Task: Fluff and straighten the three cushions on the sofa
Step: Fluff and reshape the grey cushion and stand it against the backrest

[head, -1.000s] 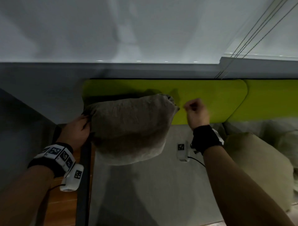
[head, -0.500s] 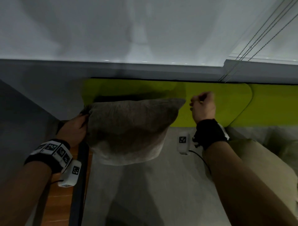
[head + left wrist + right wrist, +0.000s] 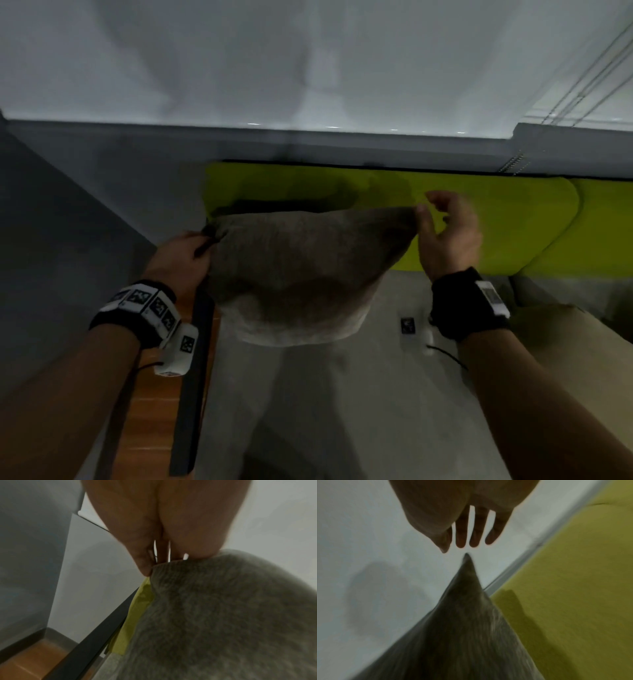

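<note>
A grey-brown cushion (image 3: 301,274) hangs in the air in front of the sofa's lime-green backrest (image 3: 496,222). My left hand (image 3: 185,260) pinches its top left corner; the left wrist view shows my thumb and fingers (image 3: 145,566) clamped on the fabric of the cushion (image 3: 223,615). My right hand (image 3: 442,226) is at the top right corner with loose, spread fingers. In the right wrist view its fingertips (image 3: 460,543) hover just above the pointed tip of the cushion (image 3: 462,635), apart from it. A second beige cushion (image 3: 565,342) lies on the seat at the right.
The grey sofa seat (image 3: 342,394) stretches below the cushion. A dark sofa frame edge (image 3: 195,359) borders wooden floor (image 3: 147,411) on the left. A grey wall (image 3: 85,188) stands to the left, and blind cords (image 3: 582,68) hang at the upper right.
My right hand, curled and away from the cushion before, has come to the top right corner and opened its fingers. The cushion's top edge now hangs straighter from my left hand.
</note>
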{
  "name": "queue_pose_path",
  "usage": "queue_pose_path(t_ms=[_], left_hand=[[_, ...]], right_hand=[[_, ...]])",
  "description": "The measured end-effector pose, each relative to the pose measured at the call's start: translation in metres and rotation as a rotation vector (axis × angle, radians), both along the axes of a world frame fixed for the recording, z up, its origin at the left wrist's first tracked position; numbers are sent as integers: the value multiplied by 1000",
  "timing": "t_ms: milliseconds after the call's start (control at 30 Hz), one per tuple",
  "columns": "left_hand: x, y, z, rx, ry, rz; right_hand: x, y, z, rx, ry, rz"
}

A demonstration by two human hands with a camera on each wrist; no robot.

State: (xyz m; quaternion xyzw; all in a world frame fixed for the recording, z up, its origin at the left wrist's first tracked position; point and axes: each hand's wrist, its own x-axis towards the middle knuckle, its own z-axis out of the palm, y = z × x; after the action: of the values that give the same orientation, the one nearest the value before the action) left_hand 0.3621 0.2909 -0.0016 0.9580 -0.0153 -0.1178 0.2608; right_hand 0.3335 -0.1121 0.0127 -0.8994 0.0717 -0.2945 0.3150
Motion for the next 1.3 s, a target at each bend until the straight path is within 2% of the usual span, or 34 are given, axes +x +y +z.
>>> queue_pose_path(t_ms=[33, 67, 100, 133, 167, 200, 267, 367, 433, 533, 600, 633, 700, 767, 867, 933, 1000, 1067, 1133, 1233, 1300], left_hand=[[0, 2, -1, -26, 23, 6], [1, 0, -5, -41, 35, -13], [1, 1, -8, -73, 58, -31], [3, 4, -18, -111, 112, -71], [6, 12, -30, -130, 214, -140], [13, 21, -43, -103, 264, -212], [20, 36, -63, 29, 192, -280], [15, 31, -51, 54, 73, -235], [16, 27, -45, 57, 32, -236], [7, 22, -40, 96, 4, -227], [4, 20, -43, 111, 51, -267], [3, 20, -38, 134, 101, -242], [5, 28, -37, 153, 17, -178], [8, 39, -30, 66, -53, -46], [6, 46, -16, -186, -178, 205], [-2, 41, -11, -342, -219, 301], [-9, 36, -11, -483, -200, 366], [-12, 36, -13, -572, -123, 349], [-7, 42, -15, -484, -52, 211], [0, 46, -13, -218, -71, -23], [2, 48, -5, -210, -129, 55]], right_hand=[[-3, 19, -3, -123, -45, 200], [-10, 38, -6, -233, -12, 433], [-15, 60, -12, -342, 77, 645], [-19, 78, -16, -448, 220, 767], [-21, 87, -24, -529, 385, 782], [-18, 86, -32, -568, 547, 717], [-4, 64, -39, -464, 779, 509], [11, 19, -45, -421, 984, 272], [14, -1, -49, -261, 902, 198], [12, -7, -51, 331, 696, 166], [9, -9, -55, 417, 631, 159], [9, -12, -54, 405, 574, 151], [12, -15, -45, 326, 501, 52], [15, -18, -32, 317, 478, -32], [20, -14, -21, 249, 480, -54], [19, -3, -17, 229, 474, -94], [17, 8, -13, 173, 351, -63], [15, 16, -10, -19, 192, 52], [12, 30, -9, -250, 182, 236], [7, 64, -10, -552, 263, 485], [6, 66, -17, -681, 458, 424]])
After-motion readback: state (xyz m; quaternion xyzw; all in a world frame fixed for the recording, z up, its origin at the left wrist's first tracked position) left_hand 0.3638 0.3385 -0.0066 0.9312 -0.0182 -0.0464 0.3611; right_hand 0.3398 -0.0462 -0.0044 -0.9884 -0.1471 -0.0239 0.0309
